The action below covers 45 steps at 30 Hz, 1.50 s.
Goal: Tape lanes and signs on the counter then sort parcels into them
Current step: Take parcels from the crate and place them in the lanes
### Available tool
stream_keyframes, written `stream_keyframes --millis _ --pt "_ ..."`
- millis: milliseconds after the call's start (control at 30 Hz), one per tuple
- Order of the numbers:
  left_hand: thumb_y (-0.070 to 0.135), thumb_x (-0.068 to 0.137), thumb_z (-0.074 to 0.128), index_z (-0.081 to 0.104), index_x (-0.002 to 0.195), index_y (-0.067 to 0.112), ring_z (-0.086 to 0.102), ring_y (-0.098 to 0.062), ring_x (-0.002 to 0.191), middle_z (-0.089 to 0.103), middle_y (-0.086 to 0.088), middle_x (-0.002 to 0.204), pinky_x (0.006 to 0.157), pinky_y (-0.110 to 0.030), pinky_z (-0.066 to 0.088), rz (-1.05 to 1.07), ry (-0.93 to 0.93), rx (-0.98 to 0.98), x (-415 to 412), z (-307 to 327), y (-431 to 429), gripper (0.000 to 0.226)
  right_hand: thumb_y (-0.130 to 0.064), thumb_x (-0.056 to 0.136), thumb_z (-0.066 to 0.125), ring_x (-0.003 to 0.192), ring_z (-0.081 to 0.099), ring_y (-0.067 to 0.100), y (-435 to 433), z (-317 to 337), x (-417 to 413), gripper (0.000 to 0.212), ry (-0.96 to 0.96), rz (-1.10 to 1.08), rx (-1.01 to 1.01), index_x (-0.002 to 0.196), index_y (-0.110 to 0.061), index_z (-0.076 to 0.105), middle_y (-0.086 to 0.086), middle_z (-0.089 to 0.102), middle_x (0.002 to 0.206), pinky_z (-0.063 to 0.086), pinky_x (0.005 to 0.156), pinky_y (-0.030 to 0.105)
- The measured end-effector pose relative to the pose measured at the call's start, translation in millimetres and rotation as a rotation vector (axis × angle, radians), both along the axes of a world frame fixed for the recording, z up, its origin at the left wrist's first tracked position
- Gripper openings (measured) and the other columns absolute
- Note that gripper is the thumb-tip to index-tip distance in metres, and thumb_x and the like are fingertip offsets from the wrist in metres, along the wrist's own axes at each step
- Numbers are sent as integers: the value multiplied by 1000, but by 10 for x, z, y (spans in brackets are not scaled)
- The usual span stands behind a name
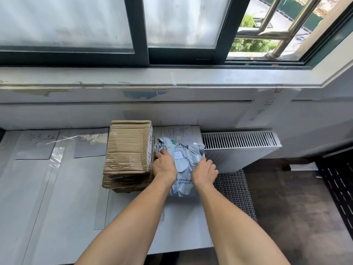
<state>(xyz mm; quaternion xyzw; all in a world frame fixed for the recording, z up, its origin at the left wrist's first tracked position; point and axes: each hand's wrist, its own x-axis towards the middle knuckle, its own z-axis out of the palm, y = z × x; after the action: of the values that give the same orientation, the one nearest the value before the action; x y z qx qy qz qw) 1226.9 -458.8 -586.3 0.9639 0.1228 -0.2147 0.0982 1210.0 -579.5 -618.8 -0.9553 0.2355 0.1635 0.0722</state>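
Observation:
A grey plastic mailer parcel (183, 165) lies in the rightmost lane of the white counter (57, 197), below a handwritten paper sign (177, 131). My left hand (164, 166) grips the mailer's left edge and my right hand (205, 171) grips its right edge. A stack of brown cardboard boxes (128, 150) stands in the lane just left of the mailer, touching it. Two more paper signs (41, 140) (91, 139) lie flat at the back of the left lanes. Strips of clear tape (55, 157) mark the lane lines.
A white radiator (240, 148) sits right beside the counter's right end, with a metal mesh panel (235, 190) below it. Another handwritten sign (261, 109) hangs on the wall under the window sill (152, 77). Dark floor lies to the right.

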Motion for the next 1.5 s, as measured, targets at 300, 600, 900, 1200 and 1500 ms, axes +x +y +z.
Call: stream_keyframes --millis 300,600,900,1200,1500 --pt "9 92 53 36 142 -2 51 -35 121 42 -23 141 88 -38 53 -103 -42 72 93 239 -94 53 -39 94 58 114 50 27 -105 105 -29 41 -95 -64 58 123 -12 50 10 51 125 41 93 41" --pt "15 93 53 50 130 7 49 -32 118 44 -16 134 88 -38 49 -135 -109 -24 31 199 -107 38 -46 99 46 122 50 33 -141 63 -123 53 9 -143 258 136 -8 40 15 47 136 42 98 45" --pt "15 96 53 12 153 8 45 -36 128 36 -22 145 98 -41 45 186 54 -116 -167 75 -121 71 -35 100 45 110 59 33 -219 6 -253 39 -7 -186 312 124 -5 50 15 59 125 43 80 35" --pt "18 93 62 60 101 9 63 -24 87 67 -7 104 68 -31 51 375 -17 -222 -56 278 -11 12 -30 97 46 105 61 31 -251 11 -276 33 -1 -204 334 120 -8 55 13 62 119 47 81 34" --pt "8 97 53 62 102 9 62 -23 82 69 -8 101 64 -32 48 104 -156 -37 0 366 121 10 -32 97 48 107 60 31 -101 40 -225 38 2 -109 332 127 -10 54 13 57 123 49 85 37"
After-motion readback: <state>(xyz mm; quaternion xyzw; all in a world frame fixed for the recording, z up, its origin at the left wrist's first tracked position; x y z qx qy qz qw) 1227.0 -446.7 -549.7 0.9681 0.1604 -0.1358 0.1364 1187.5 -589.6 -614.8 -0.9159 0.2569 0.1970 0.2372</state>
